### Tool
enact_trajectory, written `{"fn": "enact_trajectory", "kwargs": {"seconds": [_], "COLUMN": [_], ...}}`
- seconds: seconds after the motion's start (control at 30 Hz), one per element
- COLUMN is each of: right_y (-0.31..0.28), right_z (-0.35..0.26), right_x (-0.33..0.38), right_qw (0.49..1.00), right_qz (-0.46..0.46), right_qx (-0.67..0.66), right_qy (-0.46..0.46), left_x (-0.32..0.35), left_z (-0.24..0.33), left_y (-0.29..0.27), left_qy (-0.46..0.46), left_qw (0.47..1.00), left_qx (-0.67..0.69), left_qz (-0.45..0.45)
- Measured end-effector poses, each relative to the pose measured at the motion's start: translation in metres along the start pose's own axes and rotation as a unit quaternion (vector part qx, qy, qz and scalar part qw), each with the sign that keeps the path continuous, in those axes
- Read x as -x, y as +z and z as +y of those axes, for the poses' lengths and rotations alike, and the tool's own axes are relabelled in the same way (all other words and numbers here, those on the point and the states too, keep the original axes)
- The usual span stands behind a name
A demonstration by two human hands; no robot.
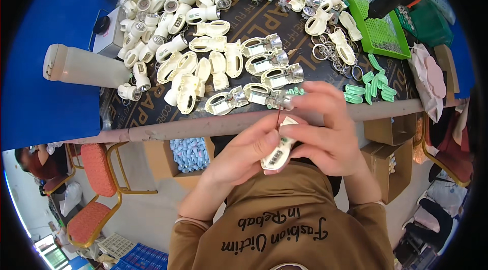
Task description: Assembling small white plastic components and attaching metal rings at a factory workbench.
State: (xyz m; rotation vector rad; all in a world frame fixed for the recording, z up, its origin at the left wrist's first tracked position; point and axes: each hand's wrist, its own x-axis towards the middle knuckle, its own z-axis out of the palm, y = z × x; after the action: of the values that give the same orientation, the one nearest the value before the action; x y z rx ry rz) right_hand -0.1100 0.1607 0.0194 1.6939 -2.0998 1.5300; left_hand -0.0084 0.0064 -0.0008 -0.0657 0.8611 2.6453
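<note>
Both hands are meeting just below the table edge [203,126], the left hand [239,155] pinching the cream flashlight housing [278,152] while the right hand [325,127] is curling around its top, housing rows [213,66] crowding twelve o'clock.

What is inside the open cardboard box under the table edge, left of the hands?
The cardboard box holds a heap of small pale blue plastic parts. Its floor and lower layers are covered by that heap, and the table edge hides its far side.
</note>
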Motion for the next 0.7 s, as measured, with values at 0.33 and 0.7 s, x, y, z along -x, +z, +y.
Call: {"fn": "enact_trajectory", "kwargs": {"seconds": [0.33,0.7], "right_y": [0.011,0.0], "right_z": [0.008,0.02], "right_x": [-0.002,-0.015], "right_qw": [0.944,0.844], "right_qz": [0.093,-0.001], "right_qx": [-0.219,-0.453], "right_qy": [0.229,0.288], "left_x": [0.003,0.007], "left_z": [-0.007,0.002], "left_y": [0.015,0.017], "left_qy": [0.077,0.078], "left_qw": [0.984,0.943], "left_qx": [-0.102,-0.267], "left_qz": [0.124,0.181]}}
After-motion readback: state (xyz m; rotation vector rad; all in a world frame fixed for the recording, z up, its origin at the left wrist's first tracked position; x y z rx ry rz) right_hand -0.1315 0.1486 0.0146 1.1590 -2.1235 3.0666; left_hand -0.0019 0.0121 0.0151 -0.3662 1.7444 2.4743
